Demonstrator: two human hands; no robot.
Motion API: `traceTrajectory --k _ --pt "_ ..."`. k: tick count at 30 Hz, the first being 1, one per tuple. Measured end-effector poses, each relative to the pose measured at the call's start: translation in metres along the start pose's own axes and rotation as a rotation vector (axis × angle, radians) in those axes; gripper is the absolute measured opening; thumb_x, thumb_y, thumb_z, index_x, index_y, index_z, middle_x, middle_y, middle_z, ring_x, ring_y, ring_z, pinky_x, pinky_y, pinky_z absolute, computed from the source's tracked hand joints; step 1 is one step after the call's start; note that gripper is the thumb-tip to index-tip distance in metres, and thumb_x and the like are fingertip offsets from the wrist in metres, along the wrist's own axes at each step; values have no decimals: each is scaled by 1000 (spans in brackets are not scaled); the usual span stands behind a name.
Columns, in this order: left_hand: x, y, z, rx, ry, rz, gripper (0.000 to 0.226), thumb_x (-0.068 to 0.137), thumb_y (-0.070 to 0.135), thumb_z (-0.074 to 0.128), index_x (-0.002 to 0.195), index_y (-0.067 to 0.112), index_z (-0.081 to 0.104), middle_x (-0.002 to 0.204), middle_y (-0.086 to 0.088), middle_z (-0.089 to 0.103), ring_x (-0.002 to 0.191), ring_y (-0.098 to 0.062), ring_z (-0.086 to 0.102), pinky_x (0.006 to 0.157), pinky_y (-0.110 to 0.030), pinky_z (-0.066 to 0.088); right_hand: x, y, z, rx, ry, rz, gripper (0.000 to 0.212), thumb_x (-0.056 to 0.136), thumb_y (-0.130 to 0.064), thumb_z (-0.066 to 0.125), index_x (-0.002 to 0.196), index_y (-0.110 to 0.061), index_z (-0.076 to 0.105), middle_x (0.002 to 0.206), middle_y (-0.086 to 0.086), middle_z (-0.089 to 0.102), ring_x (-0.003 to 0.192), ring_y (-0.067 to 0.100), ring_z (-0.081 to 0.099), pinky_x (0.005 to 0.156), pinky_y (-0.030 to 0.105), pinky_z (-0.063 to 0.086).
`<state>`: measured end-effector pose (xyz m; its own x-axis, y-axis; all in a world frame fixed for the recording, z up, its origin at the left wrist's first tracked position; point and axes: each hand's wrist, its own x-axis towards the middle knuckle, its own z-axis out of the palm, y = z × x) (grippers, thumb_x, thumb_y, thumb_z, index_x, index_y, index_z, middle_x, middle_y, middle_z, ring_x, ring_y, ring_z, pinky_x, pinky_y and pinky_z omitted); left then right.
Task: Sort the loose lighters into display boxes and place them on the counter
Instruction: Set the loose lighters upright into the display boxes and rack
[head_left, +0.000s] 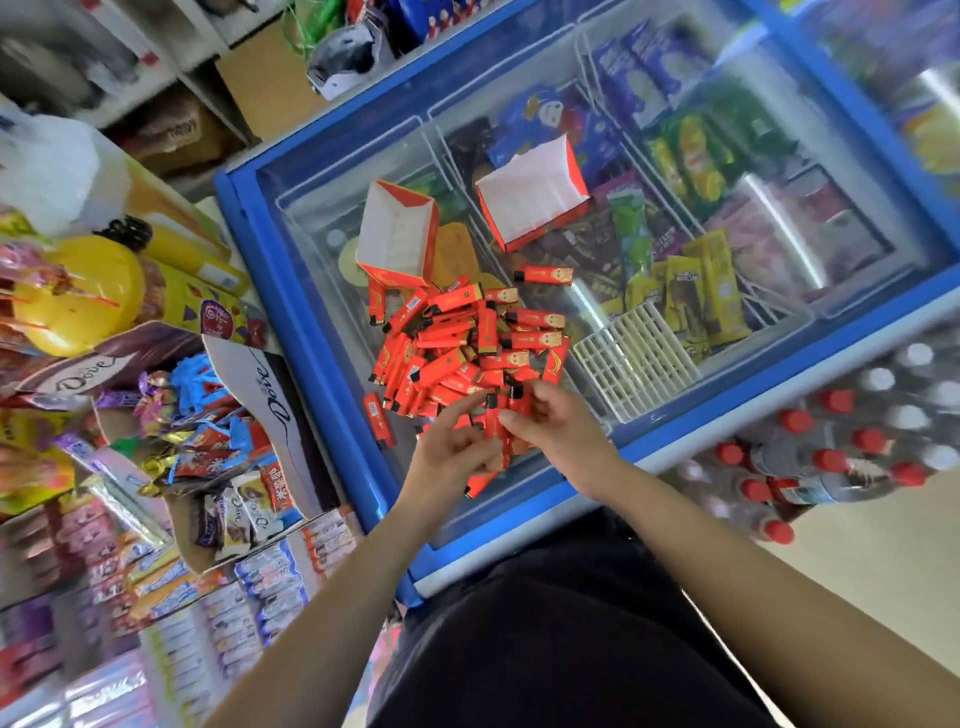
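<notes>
Head view: lighters (511, 410) were pinched by the right hand (558, 436). Whether anything was gripped by the left hand (452, 457) could not be told. Ends were best aligned before boxing.

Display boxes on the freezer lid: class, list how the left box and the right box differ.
The left box borders the lighter pile; the right box stands apart from it. The left box's far inner wall shows red; the right box's inside looks white. Both are red outside and empty.
</notes>
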<state>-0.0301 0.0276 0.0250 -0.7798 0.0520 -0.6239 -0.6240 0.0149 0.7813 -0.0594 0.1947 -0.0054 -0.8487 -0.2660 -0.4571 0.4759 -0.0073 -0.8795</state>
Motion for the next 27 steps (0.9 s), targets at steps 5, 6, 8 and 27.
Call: traceTrajectory --k 5,6,8,27 --pt "4 0 17 230 -47 -14 47 94 9 67 135 27 54 68 -6 63 66 -17 63 67 -26 58 -4 4 -22 -243 -53 -31 11 93 -22 69 102 -15 69 86 17 71 78 36 68 72 52 57" --pt "5 0 20 230 -46 -20 39 96 13 65 132 26 55 68 -3 66 65 -16 66 65 -26 58 -4 5 -26 -285 -62 -32 9 93 -23 70 99 -18 69 83 17 69 73 33 68 68 48 58" --pt "7 -1 25 218 -42 -20 24 100 18 61 122 25 58 65 3 69 60 -13 67 64 -28 58 -5 5 -35 -355 -70 -41 4 92 -24 70 93 -27 67 74 5 66 62 14 62 58 27 53" --pt "76 32 42 253 58 295 31 95 10 64 116 33 63 96 -3 57 77 -7 67 71 -27 61 19 58 -123 -977 417 -59 30 94 -38 64 85 -10 72 156 5 39 141 33 30 105 48 39"
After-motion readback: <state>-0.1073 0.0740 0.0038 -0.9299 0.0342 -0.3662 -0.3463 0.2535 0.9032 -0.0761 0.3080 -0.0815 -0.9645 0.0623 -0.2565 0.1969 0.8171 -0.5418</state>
